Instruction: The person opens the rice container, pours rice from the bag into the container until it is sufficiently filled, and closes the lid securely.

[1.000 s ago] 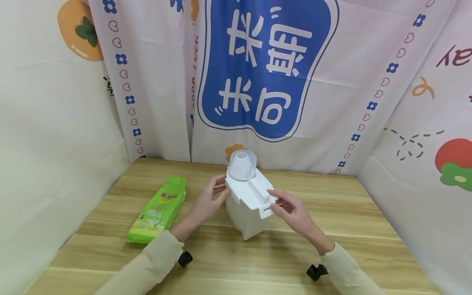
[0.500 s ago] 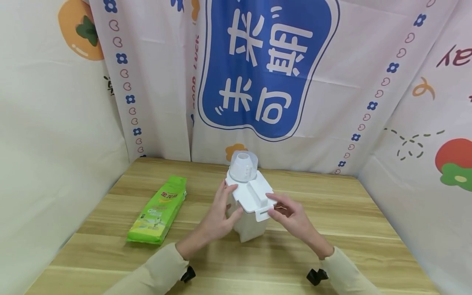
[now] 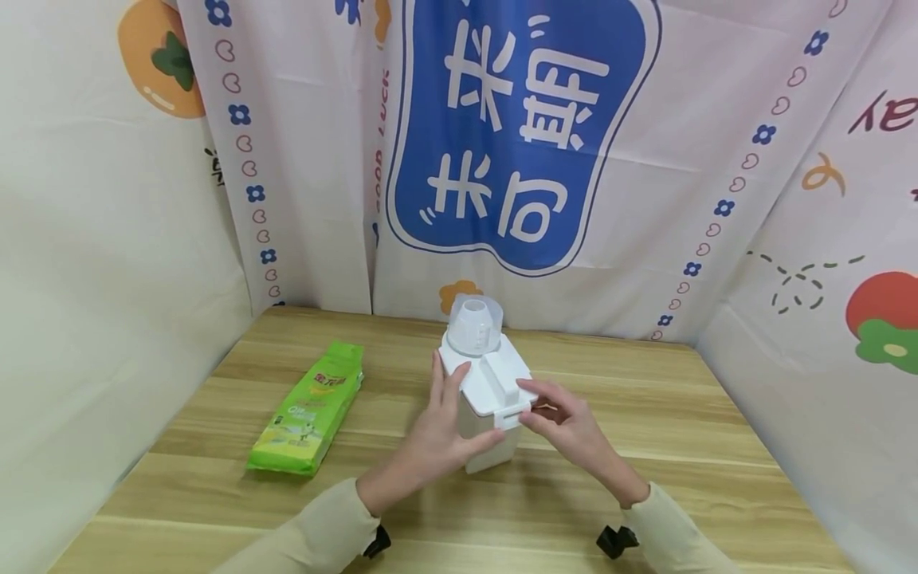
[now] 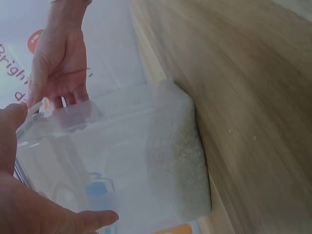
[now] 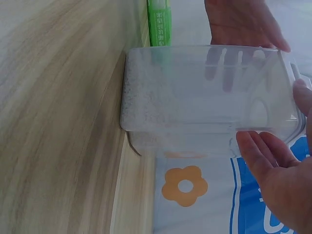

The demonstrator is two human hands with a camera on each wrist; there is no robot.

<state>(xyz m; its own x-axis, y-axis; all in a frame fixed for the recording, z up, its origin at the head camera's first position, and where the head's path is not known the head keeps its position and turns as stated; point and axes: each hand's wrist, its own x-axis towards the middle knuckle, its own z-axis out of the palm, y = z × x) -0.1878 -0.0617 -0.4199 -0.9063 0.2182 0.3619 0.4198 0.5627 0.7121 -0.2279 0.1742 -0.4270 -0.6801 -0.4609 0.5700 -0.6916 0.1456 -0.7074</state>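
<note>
A clear plastic storage container [image 5: 195, 87] stands upright on the table, a layer of pale rice-like grains at its bottom. Its white lid [image 3: 491, 383] carries a clear measuring cup [image 3: 475, 325] at the far end and a white clip [image 3: 509, 418] at the near end. My left hand [image 3: 437, 434] holds the near left corner, fingers along the lid's left edge and left side, thumb across the near face below the clip. From the right, my right hand [image 3: 570, 414] grips the lid's near right corner, thumb beside the clip, other fingers partly hidden under the rim.
A green printed bag [image 3: 308, 414] lies on the wooden table [image 3: 688, 478], left of the container. Printed cloth [image 3: 631, 223] hangs behind the table and on both sides. Black wrist mounts [image 3: 617, 542] show below the sleeves.
My left hand has moved from the lid's far left side toward the near corner, its thumb now across the near face. The clip has swung down toward the container's front. The right hand barely moves.
</note>
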